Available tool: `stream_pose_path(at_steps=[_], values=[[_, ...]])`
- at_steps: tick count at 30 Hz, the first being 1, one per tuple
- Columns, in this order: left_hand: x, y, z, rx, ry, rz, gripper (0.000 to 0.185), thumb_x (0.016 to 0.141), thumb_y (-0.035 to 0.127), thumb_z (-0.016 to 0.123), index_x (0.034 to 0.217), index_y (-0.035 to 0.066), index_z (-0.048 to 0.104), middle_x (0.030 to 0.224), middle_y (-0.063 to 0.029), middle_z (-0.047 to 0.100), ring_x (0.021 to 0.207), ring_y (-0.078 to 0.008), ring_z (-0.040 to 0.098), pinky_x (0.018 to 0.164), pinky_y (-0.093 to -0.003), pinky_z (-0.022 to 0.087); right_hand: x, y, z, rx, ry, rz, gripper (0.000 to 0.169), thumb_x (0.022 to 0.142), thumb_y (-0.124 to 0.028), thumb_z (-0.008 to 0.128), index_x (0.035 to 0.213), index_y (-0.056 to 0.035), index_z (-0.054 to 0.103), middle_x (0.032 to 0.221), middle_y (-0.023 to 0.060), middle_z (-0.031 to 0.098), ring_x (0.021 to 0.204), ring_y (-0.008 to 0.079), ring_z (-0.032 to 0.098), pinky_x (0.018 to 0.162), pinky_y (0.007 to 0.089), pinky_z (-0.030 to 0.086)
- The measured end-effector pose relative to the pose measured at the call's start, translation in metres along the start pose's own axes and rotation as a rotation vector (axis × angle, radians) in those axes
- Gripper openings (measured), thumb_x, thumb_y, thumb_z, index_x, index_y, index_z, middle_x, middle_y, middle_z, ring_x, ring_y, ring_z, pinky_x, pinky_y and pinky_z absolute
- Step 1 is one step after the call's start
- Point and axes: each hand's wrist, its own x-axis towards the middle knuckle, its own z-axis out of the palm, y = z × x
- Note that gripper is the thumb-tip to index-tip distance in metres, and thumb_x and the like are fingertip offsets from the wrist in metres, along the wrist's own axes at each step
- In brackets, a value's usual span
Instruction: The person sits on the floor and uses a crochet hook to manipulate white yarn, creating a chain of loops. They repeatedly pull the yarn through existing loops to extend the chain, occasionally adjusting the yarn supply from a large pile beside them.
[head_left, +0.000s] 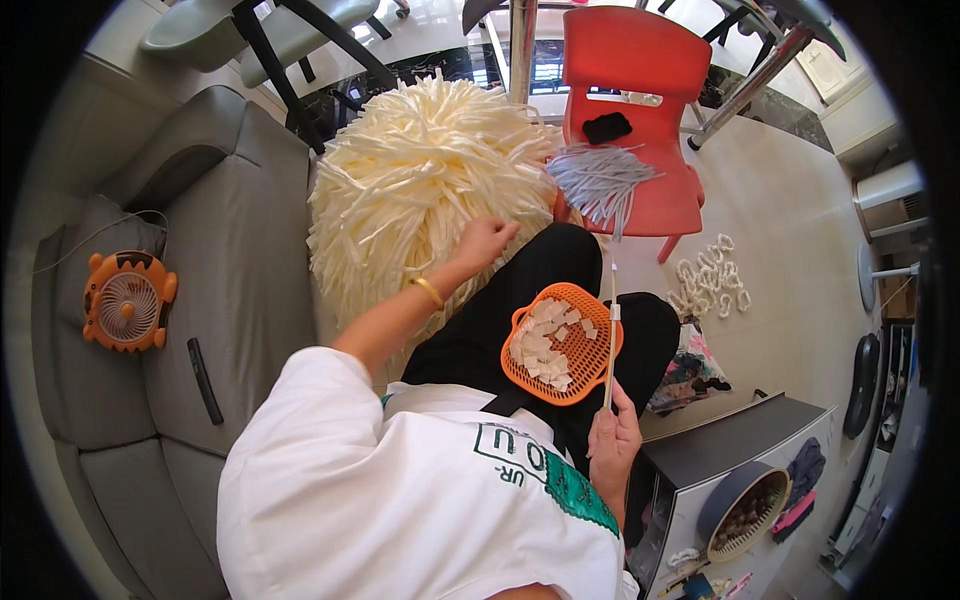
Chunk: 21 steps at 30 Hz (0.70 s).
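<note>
My right hand (615, 435) grips the lower end of a thin pale stick or stiff strip (612, 352). It points away from me, with a small white tab (615, 312) around its middle and another white bit near its far end. On my lap rests an orange plastic basket (595, 373) with perforated walls, holding many small white square pieces (541, 346). My left hand (487, 240), fingers curled, is over the near right side of a big heap of cream-coloured soft strips (420, 165). Whether anything is between those fingers is hidden.
Ahead stands a red plastic chair (637, 60) bearing a bundle of pale grey strips (604, 184) and a black object (607, 128). White looped cord (712, 277) lies on the floor. A grey sofa (225, 247) is at left; a low cabinet (739, 431) is at right.
</note>
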Motion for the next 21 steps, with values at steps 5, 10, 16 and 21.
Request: stream_pose_path(at_steps=[5, 10, 16, 21], values=[[0.018, -0.026, 0.018, 0.567, 0.229, -0.006, 0.031, 0.078, 0.033, 0.058, 0.070, 0.004, 0.060, 0.061, -0.0043, 0.058, 0.056, -0.0091, 0.054, 0.048, -0.0233, 0.043, 0.001, -0.004, 0.006, -0.009, 0.016, -0.009, 0.036, 0.088, -0.011, 0.041, 0.121, 0.0022, 0.038, 0.055, -0.0064, 0.038, 0.043, -0.0001, 0.032, 0.039, 0.0144, 0.025], [0.000, -0.039, 0.005, -0.391, 0.086, -0.105, 0.027, 0.079, 0.029, 0.058, 0.075, 0.002, 0.061, 0.069, -0.0045, 0.061, 0.057, -0.0082, 0.053, 0.048, -0.0212, 0.041, 0.004, 0.002, 0.003, 0.000, 0.027, -0.022, 0.037, 0.088, -0.012, 0.041, 0.122, 0.0023, 0.038, 0.054, -0.0059, 0.037, 0.043, 0.0001, 0.032, 0.039, 0.0144, 0.025], [-0.038, -0.033, -0.030, -0.807, 0.314, -0.129, 0.017, 0.079, 0.020, 0.060, 0.084, 0.004, 0.059, 0.074, -0.0024, 0.061, 0.061, -0.0045, 0.051, 0.053, -0.0164, 0.040, 0.004, 0.001, 0.006, -0.001, -0.021, -0.028, 0.037, 0.088, -0.011, 0.041, 0.122, 0.0024, 0.038, 0.054, -0.0058, 0.038, 0.043, 0.0003, 0.032, 0.039, 0.0147, 0.026], [-0.077, 0.041, -0.067, -0.728, 0.145, 0.049, 0.014, 0.081, 0.015, 0.057, 0.089, 0.003, 0.059, 0.070, 0.0002, 0.058, 0.057, -0.0028, 0.048, 0.051, -0.0150, 0.038, 0.001, 0.001, 0.007, -0.021, -0.031, -0.045, 0.036, 0.088, -0.011, 0.040, 0.121, 0.0023, 0.038, 0.052, -0.0055, 0.037, 0.042, 0.0006, 0.032, 0.039, 0.0151, 0.026]])
